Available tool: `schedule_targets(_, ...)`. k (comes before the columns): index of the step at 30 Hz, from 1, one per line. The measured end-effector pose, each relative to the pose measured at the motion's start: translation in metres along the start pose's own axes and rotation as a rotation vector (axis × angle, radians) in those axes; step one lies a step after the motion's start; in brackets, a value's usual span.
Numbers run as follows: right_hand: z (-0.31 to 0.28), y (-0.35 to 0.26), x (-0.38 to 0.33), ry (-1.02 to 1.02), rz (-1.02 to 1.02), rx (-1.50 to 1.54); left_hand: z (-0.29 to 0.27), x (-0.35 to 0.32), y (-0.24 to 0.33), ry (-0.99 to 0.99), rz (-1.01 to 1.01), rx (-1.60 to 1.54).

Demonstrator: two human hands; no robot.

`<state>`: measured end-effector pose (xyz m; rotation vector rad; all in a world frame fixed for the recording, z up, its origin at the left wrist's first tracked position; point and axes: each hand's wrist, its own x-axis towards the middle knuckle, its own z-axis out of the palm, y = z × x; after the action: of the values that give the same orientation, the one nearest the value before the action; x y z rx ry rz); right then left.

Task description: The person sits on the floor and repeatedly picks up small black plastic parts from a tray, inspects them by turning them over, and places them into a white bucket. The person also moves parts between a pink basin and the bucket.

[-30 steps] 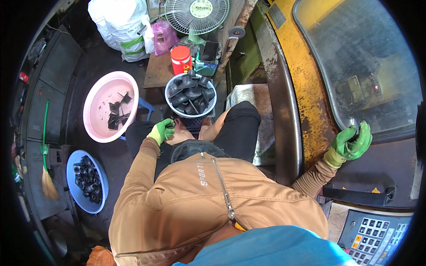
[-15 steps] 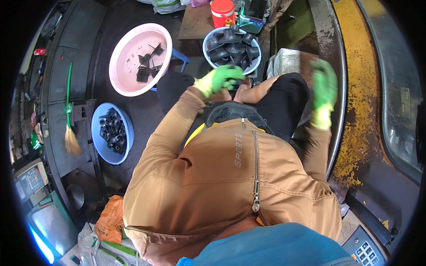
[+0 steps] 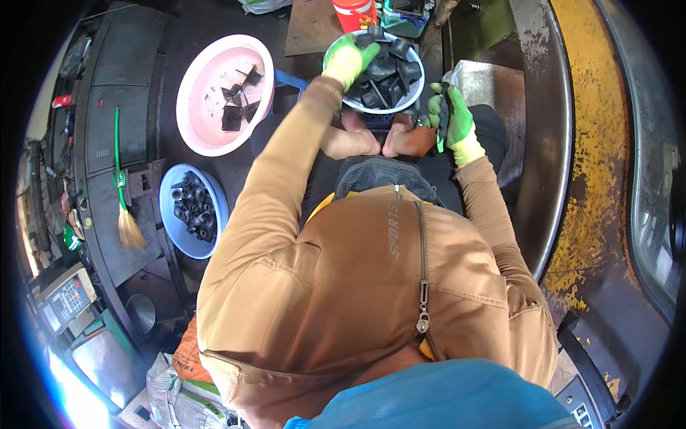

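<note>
Yellow-and-dark machine [image 3: 597, 186]: RH side of work area, paint worn. Grey metal cabinet [image 3: 118, 136]: far L; broom [image 3: 131, 227] w/ green handle stands against it, bristles down. Operator: seated, brown jacket [image 3: 343, 279], knees apart, bare feet just below the bowl.

Pink basin [image 3: 196, 118]: L of operator's legs, beside blue stool [image 3: 289, 81]; a few blk vaned pcs [image 3: 234, 114] lie on its R side. Lt-blue basin [image 3: 190, 245]: nearer operator, L; holds pile of small blk parts [image 3: 191, 205]. White-blue bowl [image 3: 379, 111]: front ctr, btwn pink basin and R knee, filled w/ larger blk parts [image 3: 382, 69]. Red jug [image 3: 354, 16]: just behind bowl.

Hands: gloved (green w/ yellow cuffs), well apart. L hand [image 3: 350, 58]: over L rim of bowl, fingers at the larger blk parts, thumb spread; cannot tell if a pc. is gripped. R hand [image 3: 459, 120]: R of bowl, above R thigh, clamped on slim dk object [image 3: 444, 118] btwn thumb & fingers, approx. upright in view; exact type unclear.
</note>
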<state>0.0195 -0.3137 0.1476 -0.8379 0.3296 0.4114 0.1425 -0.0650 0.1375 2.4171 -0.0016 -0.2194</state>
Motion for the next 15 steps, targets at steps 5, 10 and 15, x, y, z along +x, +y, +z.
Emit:
schedule_targets(5,-0.002,0.008,0.008,-0.019,-0.048,0.012,0.04,0.049,-0.011,0.079,-0.236,0.224)
schedule_targets(10,0.001,0.005,0.005,-0.028,-0.125,-0.01,0.041,0.046,-0.013,0.245,-0.155,0.057)
schedule_targets(15,0.018,0.003,-0.01,0.035,-0.111,-0.274,-0.006,-0.014,0.024,0.383,0.06,-0.257)
